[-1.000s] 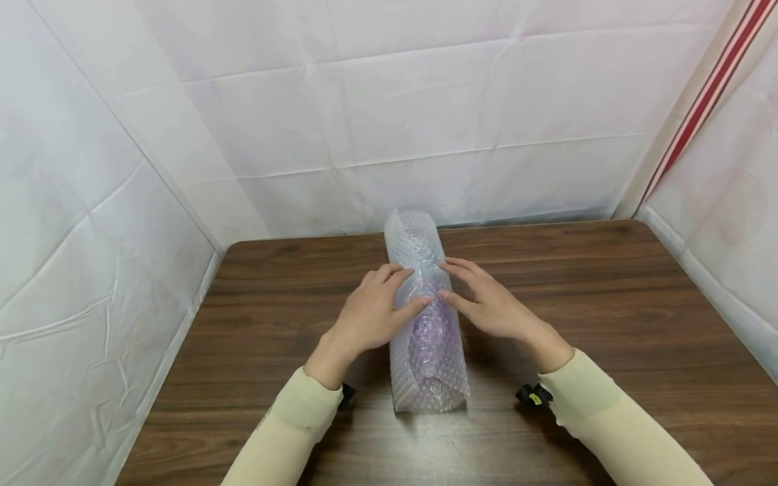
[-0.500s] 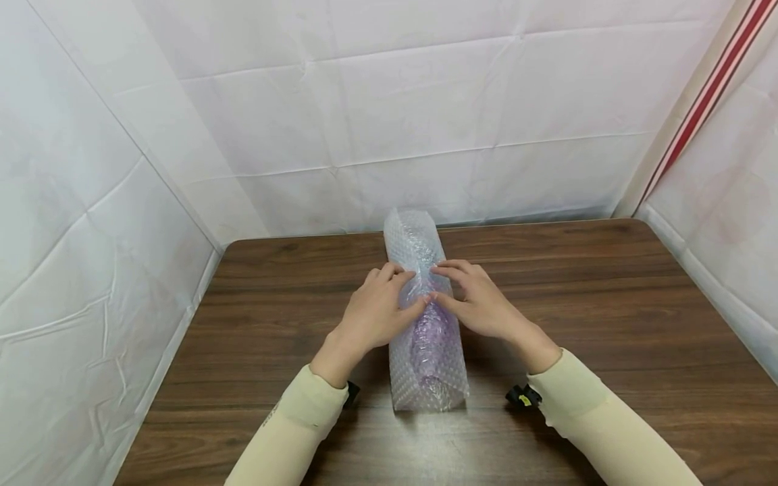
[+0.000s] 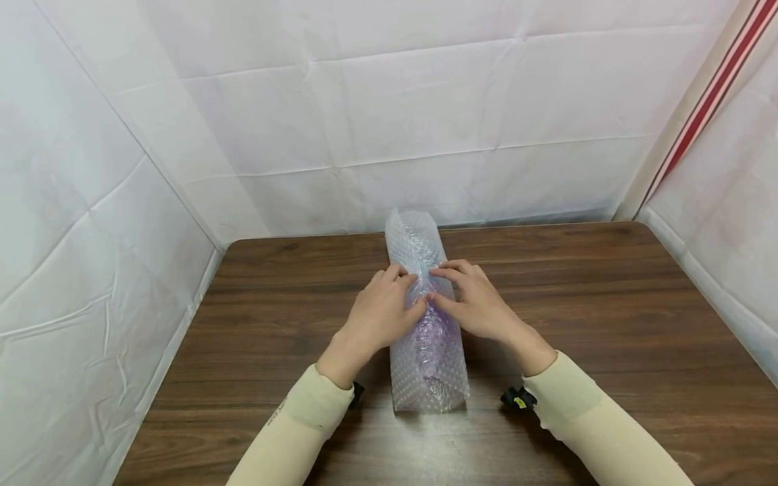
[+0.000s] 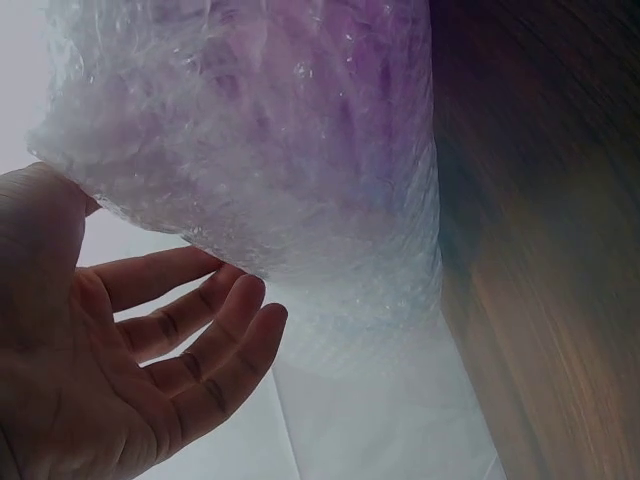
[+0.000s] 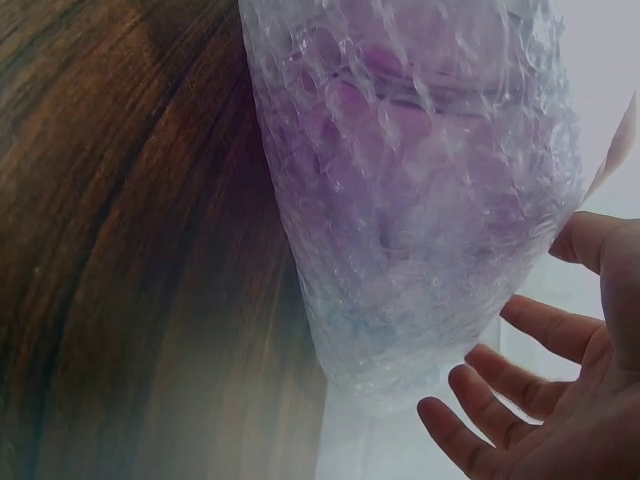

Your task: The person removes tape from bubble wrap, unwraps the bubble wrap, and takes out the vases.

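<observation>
Two bare hands, the left hand (image 3: 379, 307) and the right hand (image 3: 480, 304), rest thumbs and fingertips lightly on the wrap, fingers loosely bent and parted, no closed grip showing. Beneath them lies a long clear bubble-wrap bundle (image 3: 430, 351) with purple showing inside, running both nearer and farther than the fingertips. The right hand has come inward over the last second, so both thumbs appear to work the same middle stretch. Below the fingers spreads a dark-brown wood-grain table (image 3: 577, 304); beyond them, a creased white sheet (image 3: 413, 115).
</observation>
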Motion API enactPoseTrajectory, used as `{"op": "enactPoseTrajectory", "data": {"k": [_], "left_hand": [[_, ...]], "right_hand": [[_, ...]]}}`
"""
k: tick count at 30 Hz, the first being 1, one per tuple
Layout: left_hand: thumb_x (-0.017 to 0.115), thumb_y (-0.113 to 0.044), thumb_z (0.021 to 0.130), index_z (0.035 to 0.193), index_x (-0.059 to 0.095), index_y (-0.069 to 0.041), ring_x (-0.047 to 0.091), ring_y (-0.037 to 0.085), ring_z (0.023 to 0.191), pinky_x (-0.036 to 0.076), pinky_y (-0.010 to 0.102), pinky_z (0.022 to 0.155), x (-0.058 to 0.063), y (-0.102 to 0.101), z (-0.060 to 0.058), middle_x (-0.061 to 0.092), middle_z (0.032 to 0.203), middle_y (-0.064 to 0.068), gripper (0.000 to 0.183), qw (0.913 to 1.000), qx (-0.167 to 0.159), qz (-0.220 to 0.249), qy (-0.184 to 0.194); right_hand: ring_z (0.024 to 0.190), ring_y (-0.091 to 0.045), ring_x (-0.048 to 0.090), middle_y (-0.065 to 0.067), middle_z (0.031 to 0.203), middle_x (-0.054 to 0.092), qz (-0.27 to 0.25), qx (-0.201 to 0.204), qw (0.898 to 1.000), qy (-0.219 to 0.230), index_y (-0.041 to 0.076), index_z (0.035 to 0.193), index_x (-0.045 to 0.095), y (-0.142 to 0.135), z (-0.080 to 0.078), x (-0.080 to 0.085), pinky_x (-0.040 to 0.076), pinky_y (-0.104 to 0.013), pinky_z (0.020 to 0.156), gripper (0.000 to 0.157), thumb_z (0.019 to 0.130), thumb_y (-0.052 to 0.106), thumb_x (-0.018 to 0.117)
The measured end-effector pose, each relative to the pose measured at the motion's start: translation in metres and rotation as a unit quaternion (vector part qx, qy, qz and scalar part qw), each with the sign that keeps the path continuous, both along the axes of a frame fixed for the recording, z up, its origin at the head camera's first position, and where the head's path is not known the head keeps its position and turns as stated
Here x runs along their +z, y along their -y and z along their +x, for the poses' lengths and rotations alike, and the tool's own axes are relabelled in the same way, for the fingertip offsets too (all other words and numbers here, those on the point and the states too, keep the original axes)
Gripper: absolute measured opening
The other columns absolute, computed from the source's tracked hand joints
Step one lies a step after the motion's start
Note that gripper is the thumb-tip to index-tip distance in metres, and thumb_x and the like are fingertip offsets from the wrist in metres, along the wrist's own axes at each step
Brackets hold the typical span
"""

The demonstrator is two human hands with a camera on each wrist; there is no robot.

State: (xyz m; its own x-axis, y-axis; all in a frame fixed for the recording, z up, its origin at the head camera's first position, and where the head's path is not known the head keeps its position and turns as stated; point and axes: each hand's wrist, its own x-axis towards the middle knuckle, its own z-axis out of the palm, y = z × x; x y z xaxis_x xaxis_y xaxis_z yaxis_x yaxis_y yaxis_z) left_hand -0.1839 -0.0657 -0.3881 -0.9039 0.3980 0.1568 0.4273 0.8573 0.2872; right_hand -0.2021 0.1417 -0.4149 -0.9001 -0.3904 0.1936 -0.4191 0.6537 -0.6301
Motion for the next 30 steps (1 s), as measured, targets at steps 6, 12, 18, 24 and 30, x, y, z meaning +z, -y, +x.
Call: {"op": "enactPoseTrajectory", "data": {"k": [6,12,18,24,30], "left_hand": [[0.061,-0.038,0.102,0.135,0.068,-0.006,0.063,0.027,0.106,0.061,0.041,0.081,-0.001,-0.002,0.001,0.062,0.126,0.009,0.046,0.9998,0.003,-0.005,-0.021],[0.062,-0.035,0.102,0.129,0.072,-0.006,0.065,0.026,0.106,0.061,0.04,0.083,-0.002,-0.003,0.003,0.067,0.124,0.007,0.041,0.9992,0.007,-0.001,-0.039],[0.065,-0.029,0.1,0.12,0.077,-0.007,0.069,0.025,0.105,0.061,0.038,0.089,-0.001,-0.003,0.002,0.072,0.121,0.007,0.032,0.9983,0.009,0.001,-0.058],[0.07,-0.019,0.097,0.112,0.08,-0.006,0.072,0.024,0.097,0.062,0.036,0.081,-0.001,-0.005,0.002,0.074,0.113,0.006,0.023,0.9968,0.02,0.013,-0.077],[0.072,-0.015,0.096,0.106,0.082,-0.005,0.074,0.022,0.088,0.062,0.032,0.075,0.0,-0.006,0.004,0.076,0.105,0.006,0.018,0.9955,0.028,0.021,-0.089]], "right_hand": [[0.121,-0.036,0.051,-0.013,0.145,0.053,-0.016,-0.01,1.0,-0.004,0.01,0.14,0.064,0.003,0.002,-0.001,0.047,-0.05,0.091,0.046,0.1,0.031,0.071],[0.12,-0.034,0.053,-0.012,0.141,0.056,-0.026,-0.019,0.999,-0.013,0.01,0.135,0.068,0.007,0.001,-0.002,0.048,-0.052,0.094,0.04,0.099,0.027,0.072],[0.113,-0.03,0.054,-0.01,0.138,0.058,-0.034,-0.028,0.999,-0.018,0.011,0.132,0.07,0.01,0.0,-0.005,0.047,-0.044,0.087,0.037,0.099,0.028,0.072],[0.113,-0.032,0.056,-0.009,0.137,0.058,-0.044,-0.036,0.998,-0.003,0.013,0.13,0.072,0.013,0.002,-0.007,0.048,-0.046,0.089,0.036,0.099,0.031,0.071],[0.115,-0.031,0.055,-0.007,0.138,0.058,-0.053,-0.045,0.998,0.008,0.014,0.129,0.072,0.016,0.007,-0.006,0.049,-0.047,0.091,0.036,0.098,0.033,0.071]]}}
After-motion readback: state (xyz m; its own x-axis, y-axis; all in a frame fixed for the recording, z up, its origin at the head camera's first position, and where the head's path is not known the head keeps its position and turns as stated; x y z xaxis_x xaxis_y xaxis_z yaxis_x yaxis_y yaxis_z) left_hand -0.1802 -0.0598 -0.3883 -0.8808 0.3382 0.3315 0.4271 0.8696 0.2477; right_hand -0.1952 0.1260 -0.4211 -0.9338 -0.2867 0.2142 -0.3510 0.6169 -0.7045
